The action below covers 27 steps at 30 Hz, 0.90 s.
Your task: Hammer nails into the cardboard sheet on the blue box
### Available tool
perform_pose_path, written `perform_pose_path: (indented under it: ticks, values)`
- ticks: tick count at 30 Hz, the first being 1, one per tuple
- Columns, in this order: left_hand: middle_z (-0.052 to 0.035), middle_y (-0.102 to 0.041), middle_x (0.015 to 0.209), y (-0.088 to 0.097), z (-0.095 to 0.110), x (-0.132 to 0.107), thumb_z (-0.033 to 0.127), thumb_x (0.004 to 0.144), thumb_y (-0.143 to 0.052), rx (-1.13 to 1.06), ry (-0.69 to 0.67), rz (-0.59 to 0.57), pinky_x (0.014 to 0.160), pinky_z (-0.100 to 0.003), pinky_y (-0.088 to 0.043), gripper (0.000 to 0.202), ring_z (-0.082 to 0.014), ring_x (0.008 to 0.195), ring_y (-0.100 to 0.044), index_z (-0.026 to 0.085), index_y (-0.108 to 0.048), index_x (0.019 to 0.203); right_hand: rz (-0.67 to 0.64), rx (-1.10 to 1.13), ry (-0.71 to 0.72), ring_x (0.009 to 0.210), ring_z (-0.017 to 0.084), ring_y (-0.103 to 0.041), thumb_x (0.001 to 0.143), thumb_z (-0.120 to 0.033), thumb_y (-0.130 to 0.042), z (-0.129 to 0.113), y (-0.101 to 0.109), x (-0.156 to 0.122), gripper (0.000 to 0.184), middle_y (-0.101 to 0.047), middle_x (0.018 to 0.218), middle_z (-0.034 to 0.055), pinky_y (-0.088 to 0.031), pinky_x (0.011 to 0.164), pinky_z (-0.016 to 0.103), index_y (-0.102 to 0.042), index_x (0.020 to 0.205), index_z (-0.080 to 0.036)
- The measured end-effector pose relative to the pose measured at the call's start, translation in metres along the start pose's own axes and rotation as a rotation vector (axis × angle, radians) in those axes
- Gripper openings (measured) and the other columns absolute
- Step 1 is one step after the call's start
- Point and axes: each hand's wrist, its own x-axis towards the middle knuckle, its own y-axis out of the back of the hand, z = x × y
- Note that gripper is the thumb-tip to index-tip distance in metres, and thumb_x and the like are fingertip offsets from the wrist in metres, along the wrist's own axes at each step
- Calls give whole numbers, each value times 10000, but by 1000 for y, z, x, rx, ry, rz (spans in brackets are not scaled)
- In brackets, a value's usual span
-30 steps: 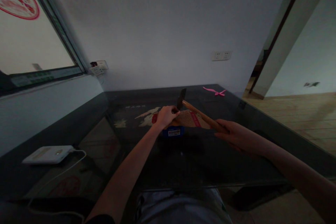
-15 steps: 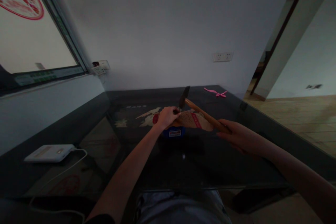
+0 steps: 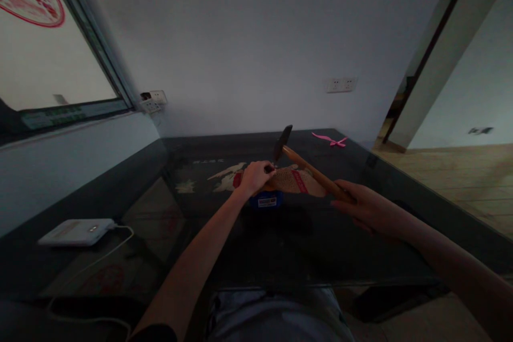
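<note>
My right hand [image 3: 363, 206] is closed round the wooden handle of a hammer [image 3: 310, 171]. Its dark head [image 3: 281, 144] hangs just above my left hand [image 3: 255, 176]. My left hand is pinched shut on something small I cannot make out, on top of a tan patterned piece with a red band [image 3: 294, 180]. That piece rests on a blue box with a white label [image 3: 266, 200], on the dark glass table [image 3: 304, 246].
A pink ribbon [image 3: 331, 140] lies at the table's far right corner. A white device with a cable [image 3: 76, 231] sits on the left ledge under the window. Wall sockets [image 3: 340, 84] are on the back wall. A doorway opens to the right.
The hammer head has risen a little above my left hand. My left hand stays pinched on the tan piece.
</note>
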Motion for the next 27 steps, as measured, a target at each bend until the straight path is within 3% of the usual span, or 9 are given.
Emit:
perform_pose_path:
  ticks: [4,11,16,19,24,27]
  values:
    - [-65,-689,873,1,0,-1,308,755,-602,-3,4,-4,714,-268,-468,211,-183,768,-622,186,-676,911,-10,-9,26,398,85,-448,751,-339,-529,1,-3,2,233,-456,559,-51,-335,354,196,-478,902,-168]
    - [-53,-680,851,0,-1,-1,270,760,-594,-48,-74,12,700,-264,-462,150,-178,767,-617,180,-659,862,-35,76,4,315,72,-378,789,-418,-475,8,-5,0,322,-393,473,-93,-297,288,174,-440,990,-169]
    - [-59,-645,944,15,0,-2,259,696,-672,-71,-199,91,803,-292,-450,266,-192,886,-589,170,-615,939,12,183,50,302,65,-360,796,-462,-479,13,-6,-8,384,-376,450,-106,-281,286,159,-439,1053,-180]
    - [-70,-619,998,25,-9,-7,245,688,-680,-117,-242,144,839,-306,-443,346,-193,946,-568,161,-583,1010,38,255,50,298,59,-347,797,-475,-489,20,-11,-11,391,-367,446,-109,-277,284,155,-441,1051,-182]
    - [-55,-643,906,19,-34,-10,235,692,-676,-326,-135,66,739,-278,-488,335,-156,821,-606,152,-582,1004,46,312,38,291,63,-342,793,-477,-502,28,-16,-12,404,-362,441,-113,-294,285,164,-439,1070,-189]
    - [-52,-658,869,12,-37,-4,232,692,-670,-424,-108,40,732,-269,-492,280,-148,791,-616,146,-608,951,29,282,40,295,62,-347,789,-476,-506,26,-15,-9,388,-368,456,-108,-294,281,162,-449,1047,-192]
